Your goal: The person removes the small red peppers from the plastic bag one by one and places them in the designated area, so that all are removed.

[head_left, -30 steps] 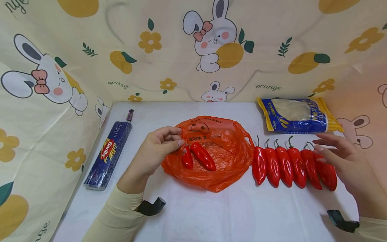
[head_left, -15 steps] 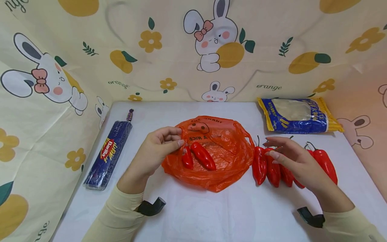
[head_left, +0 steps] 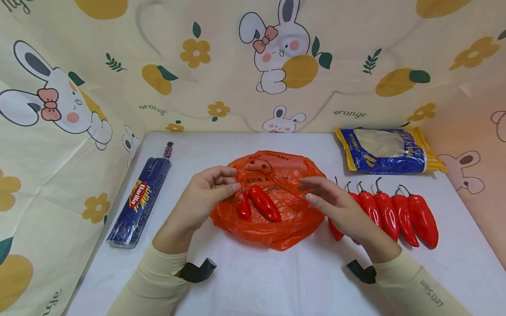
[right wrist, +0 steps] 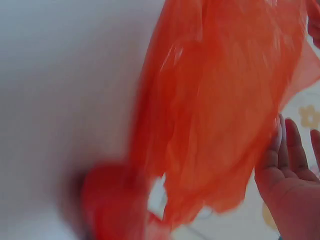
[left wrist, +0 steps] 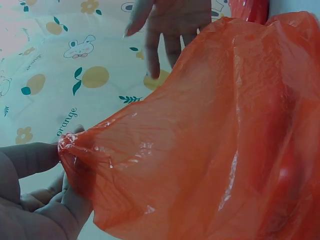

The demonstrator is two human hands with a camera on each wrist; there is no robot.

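Observation:
A red plastic bag [head_left: 292, 230] lies spread with its mouth up, and two red peppers [head_left: 265, 204] rest in it. With thumb and fingers, my left hand [head_left: 203, 195] pinches the bag's left edge; in the left wrist view the film [left wrist: 165, 160] stretches away from the fingertips. My right hand [head_left: 340, 208] hovers over the bag's right rim, fingers apart and nothing in them. In the right wrist view that hand [right wrist: 287, 175] is beside the bag. Right of the bag, several red peppers [head_left: 423, 221] lie in a row, some partly hidden behind my right hand.
A blue pack of spaghetti [head_left: 140, 199] lies at the left side of the white table [head_left: 276, 285]. At the back right is a blue and yellow packet [head_left: 389, 149] with a see-through window. Patterned cloth [head_left: 221, 52] walls off the back and sides.
My right hand has moved left from the far end of the pepper row to the bag's right side, carrying nothing. My left hand keeps its pinch on the bag.

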